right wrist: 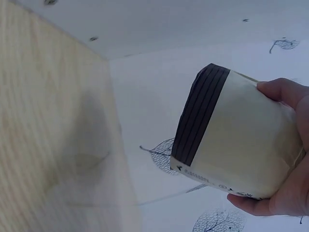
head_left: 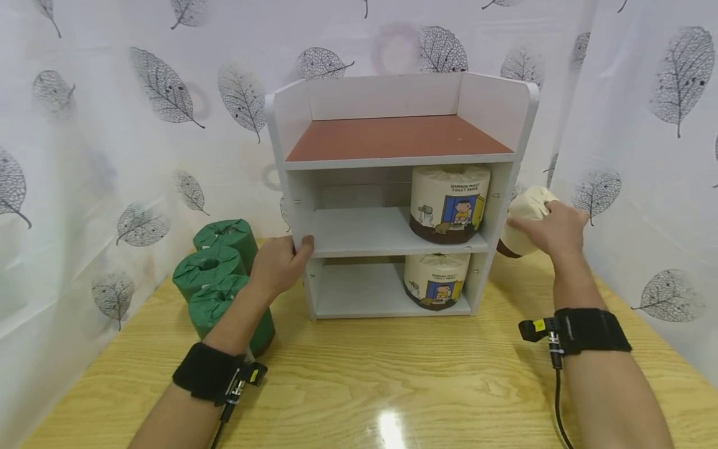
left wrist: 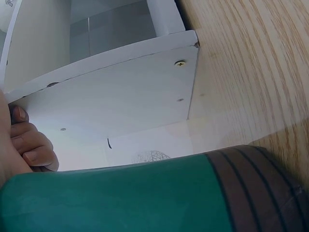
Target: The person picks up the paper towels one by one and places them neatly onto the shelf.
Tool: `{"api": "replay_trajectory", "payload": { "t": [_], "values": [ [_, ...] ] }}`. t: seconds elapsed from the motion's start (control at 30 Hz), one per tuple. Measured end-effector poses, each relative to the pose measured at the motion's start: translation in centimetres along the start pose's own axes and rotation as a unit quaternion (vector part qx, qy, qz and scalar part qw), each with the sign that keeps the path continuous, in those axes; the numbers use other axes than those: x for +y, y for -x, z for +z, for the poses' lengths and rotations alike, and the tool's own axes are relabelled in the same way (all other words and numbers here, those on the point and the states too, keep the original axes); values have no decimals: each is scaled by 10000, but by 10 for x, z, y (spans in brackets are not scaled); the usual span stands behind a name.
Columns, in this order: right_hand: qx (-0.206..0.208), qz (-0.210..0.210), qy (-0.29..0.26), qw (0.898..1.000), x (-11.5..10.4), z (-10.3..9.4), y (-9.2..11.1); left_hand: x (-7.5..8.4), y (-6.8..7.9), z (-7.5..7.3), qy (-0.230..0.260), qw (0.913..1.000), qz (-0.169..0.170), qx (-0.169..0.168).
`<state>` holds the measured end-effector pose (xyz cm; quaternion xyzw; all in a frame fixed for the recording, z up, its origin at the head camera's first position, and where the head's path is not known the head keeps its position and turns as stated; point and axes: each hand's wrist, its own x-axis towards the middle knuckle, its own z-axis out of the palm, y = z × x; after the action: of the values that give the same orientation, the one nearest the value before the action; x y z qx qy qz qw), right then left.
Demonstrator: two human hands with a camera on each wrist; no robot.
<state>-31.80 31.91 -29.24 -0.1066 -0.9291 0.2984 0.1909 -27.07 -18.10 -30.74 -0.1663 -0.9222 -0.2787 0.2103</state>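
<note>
My left hand (head_left: 278, 263) grips the left side panel of a white shelf (head_left: 373, 163), thumb over its front edge. Its curled fingers (left wrist: 35, 140) lie along the panel's outer face in the left wrist view. My right hand (head_left: 557, 229) holds a cream toilet roll (right wrist: 246, 130) by its top, right of the shelf. This roll is tilted, its dark striped base above the table in the right wrist view. A wrapped cream toilet roll (head_left: 429, 209) stands at the right of the middle compartment, and another cream roll (head_left: 417, 274) at the right of the bottom one.
Several green-wrapped toilet rolls (head_left: 203, 269) stand left of the shelf, close to my left forearm. The shelf has a red-brown top board (head_left: 398, 136) and stands on a wooden table (head_left: 359, 368). A leaf-patterned curtain (head_left: 224, 37) hangs behind and at both sides.
</note>
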Motion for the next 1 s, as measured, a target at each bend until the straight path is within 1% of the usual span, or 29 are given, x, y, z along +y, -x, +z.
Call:
{"api": "replay_trajectory", "payload": {
  "t": [0.13,0.23,0.3,0.33,0.37,0.4,0.47,0.5,0.57,0.63,0.7,0.73,0.8,0.83,0.87,0.9,0.97,1.0],
  "values": [
    [264,147,-642,9975,-8,-7,3,1,0,0,0,10000,-29,-12],
    [620,382,-1164,9905,-15,-12,5,1,0,-1,-11,10000,-43,-16],
    [972,599,-1549,9813,-20,-17,7,2,1,-1,-21,10000,-40,-13],
    [1200,676,-1754,9748,-23,-20,7,2,1,-1,-27,10000,-38,-12],
    [1376,753,-2068,9657,-26,-23,8,2,1,-1,-28,10000,-40,-15],
    [1617,763,-2359,9552,-29,-26,9,2,1,-1,-30,10000,-38,-15],
    [2113,705,-2990,9279,-35,-32,11,2,1,-1,-33,10000,-40,-15],
    [2330,607,-3370,9102,-39,-36,13,3,1,-2,-34,10000,-40,-15],
    [2709,294,-4171,8671,-47,-42,17,3,1,-2,-21,10000,-39,-13],
    [3070,-5,-4673,8291,-55,-47,22,3,1,-2,-8,10000,-41,-7],
    [3328,-335,-5127,7907,-67,-53,31,4,1,-2,-4,10000,-55,-14],
    [3447,-532,-5248,7765,-73,-56,36,4,1,-3,-1,10000,-61,-16],
    [3694,-992,-5223,7621,-83,-60,46,4,2,-3,6,10000,-71,-14],
    [3785,-1242,-5241,7528,-88,-62,51,4,2,-3,8,10000,-74,-11],
    [3848,-1542,-5249,7434,-93,-65,55,4,2,-3,12,10000,-71,-10],
    [3906,-1831,-5198,7374,-97,-67,59,4,1,-3,22,10000,-63,-4],
    [3981,-2274,-5157,7238,-103,-71,66,4,1,-2,25,10000,-39,4],
    [3994,-2428,-5216,7137,-106,-73,69,4,1,-2,24,10000,-31,3]
  ]
}}
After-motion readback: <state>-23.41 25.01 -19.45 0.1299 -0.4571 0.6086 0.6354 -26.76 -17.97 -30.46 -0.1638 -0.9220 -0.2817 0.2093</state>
